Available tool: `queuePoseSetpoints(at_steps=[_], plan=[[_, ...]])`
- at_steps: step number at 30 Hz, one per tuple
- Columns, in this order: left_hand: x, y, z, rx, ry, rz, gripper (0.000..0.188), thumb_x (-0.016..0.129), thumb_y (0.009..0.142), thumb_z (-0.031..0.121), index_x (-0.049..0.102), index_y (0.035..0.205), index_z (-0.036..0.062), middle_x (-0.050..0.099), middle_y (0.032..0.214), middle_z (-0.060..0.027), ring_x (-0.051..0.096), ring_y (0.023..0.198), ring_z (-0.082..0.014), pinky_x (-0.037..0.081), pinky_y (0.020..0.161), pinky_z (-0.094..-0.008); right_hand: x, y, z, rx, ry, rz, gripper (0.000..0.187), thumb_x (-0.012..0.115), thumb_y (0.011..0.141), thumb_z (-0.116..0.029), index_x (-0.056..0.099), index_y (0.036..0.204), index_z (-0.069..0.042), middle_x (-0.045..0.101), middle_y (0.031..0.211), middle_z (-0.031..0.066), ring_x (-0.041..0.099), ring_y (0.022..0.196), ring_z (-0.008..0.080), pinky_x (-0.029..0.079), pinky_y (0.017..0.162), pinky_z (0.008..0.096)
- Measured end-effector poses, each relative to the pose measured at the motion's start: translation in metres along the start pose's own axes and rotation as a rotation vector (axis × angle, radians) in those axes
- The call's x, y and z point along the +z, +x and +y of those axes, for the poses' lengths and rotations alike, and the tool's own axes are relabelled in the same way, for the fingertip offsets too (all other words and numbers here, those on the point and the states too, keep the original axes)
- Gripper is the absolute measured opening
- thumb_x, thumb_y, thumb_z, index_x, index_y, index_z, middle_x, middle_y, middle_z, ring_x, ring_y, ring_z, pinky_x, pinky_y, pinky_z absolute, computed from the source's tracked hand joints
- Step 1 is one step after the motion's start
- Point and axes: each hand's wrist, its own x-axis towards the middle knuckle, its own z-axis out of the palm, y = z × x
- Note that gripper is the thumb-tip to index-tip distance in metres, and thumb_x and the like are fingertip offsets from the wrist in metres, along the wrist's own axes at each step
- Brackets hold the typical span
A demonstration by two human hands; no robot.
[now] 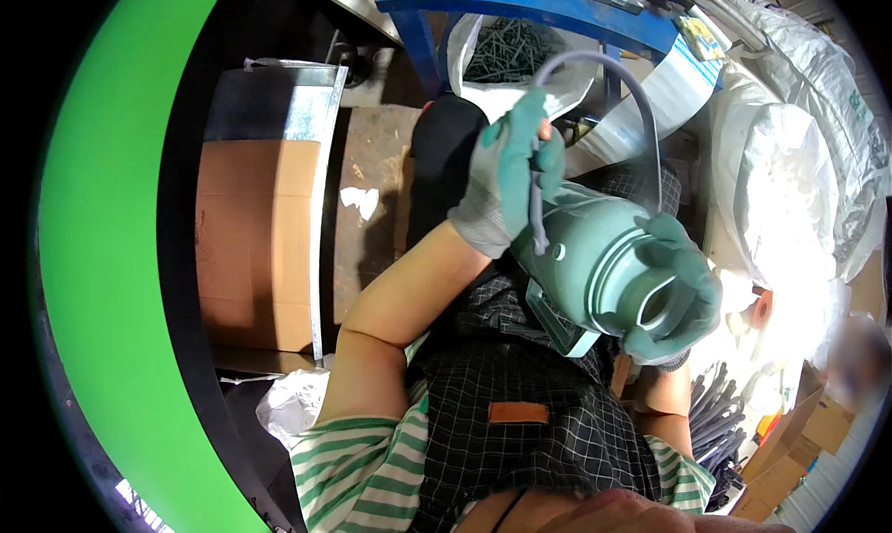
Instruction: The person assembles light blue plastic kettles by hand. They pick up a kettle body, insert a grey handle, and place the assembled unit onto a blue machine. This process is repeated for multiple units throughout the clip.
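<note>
A pale green plastic thermos jug body (585,240) lies tilted above my lap, its open round neck toward me and a side handle (562,324) sticking out below. My right hand (686,291), in a green-coated glove, is wrapped round the neck and rim. A grey curved carrying handle (641,92) arches over the body. My left hand (518,166), in a grey and green glove, pinches one end of that handle next to a small round stud on the jug's side. Where the handle's other end meets the body is hidden.
A blue stool (520,3) stands ahead, with a white sack (465,68) of green strips beneath it. On the left are a cardboard-lined metal box (260,236) and a green surface (111,208). White plastic bags (771,189) and a bundle of dark rods (715,412) sit right.
</note>
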Motion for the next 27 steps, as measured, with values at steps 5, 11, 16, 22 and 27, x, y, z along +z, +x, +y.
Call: queuePoseSetpoints(at_steps=[5, 11, 16, 22, 27], plan=[[0.013, -0.003, -0.018, -0.072, 0.066, -0.021, 0.036, 0.051, 0.111, 0.044, 0.053, 0.094, 0.0133, 0.052, 0.068, -0.0007, 0.049, 0.054, -0.0125, 0.038, 0.05, -0.0262, -0.001, -0.011, -0.007, 0.075, 0.015, 0.0, 0.097, 0.102, 0.062, -0.049, 0.06, 0.14, -0.009, 0.064, 0.134, 0.0209, 0.06, 0.127, 0.0466, 0.05, 0.107, 0.0602], [0.012, -0.025, -0.026, 0.304, 0.541, -0.217, 0.019, 0.058, 0.107, 0.026, 0.059, 0.112, 0.0079, 0.067, 0.097, -0.0055, 0.064, 0.084, -0.0164, 0.053, 0.075, -0.0295, -0.003, 0.005, -0.036, 0.199, -0.142, -0.161, 0.059, 0.097, 0.071, -0.026, 0.067, 0.119, -0.009, 0.073, 0.113, 0.0164, 0.071, 0.116, 0.043, 0.047, 0.111, 0.0628], [0.028, -0.032, -0.001, 0.906, 0.598, -1.035, 0.036, 0.074, 0.095, 0.02, 0.061, 0.122, -0.0004, 0.068, 0.123, -0.0132, 0.069, 0.11, -0.0275, 0.057, 0.094, -0.0387, 0.02, 0.01, -0.031, 0.17, -0.011, 0.059, 0.072, 0.094, 0.072, -0.013, 0.058, 0.133, -0.008, 0.066, 0.13, 0.0203, 0.064, 0.125, 0.0394, 0.053, 0.107, 0.0557], [-0.032, -0.031, 0.004, -0.037, 0.004, -0.364, 0.04, 0.052, 0.109, 0.049, 0.058, 0.086, 0.0164, 0.044, 0.062, 0.0049, 0.044, 0.051, -0.0108, 0.036, 0.047, -0.0259, 0.009, 0.026, -0.027, 0.305, -0.11, 0.146, 0.07, 0.079, 0.087, -0.024, 0.05, 0.148, -0.007, 0.06, 0.124, 0.0127, 0.062, 0.114, 0.0268, 0.053, 0.099, 0.0428], [-0.024, -0.047, -0.002, 0.032, -0.18, -0.248, 0.038, 0.047, 0.112, 0.041, 0.057, 0.092, 0.0104, 0.054, 0.071, -0.0045, 0.053, 0.063, -0.0177, 0.042, 0.056, -0.0265, 0.029, 0.046, 0.003, 0.542, 0.493, 0.198, 0.078, 0.061, 0.095, -0.009, 0.028, 0.164, -0.004, 0.062, 0.103, 0.0017, 0.06, 0.088, 0.0095, 0.053, 0.084, 0.0261]])
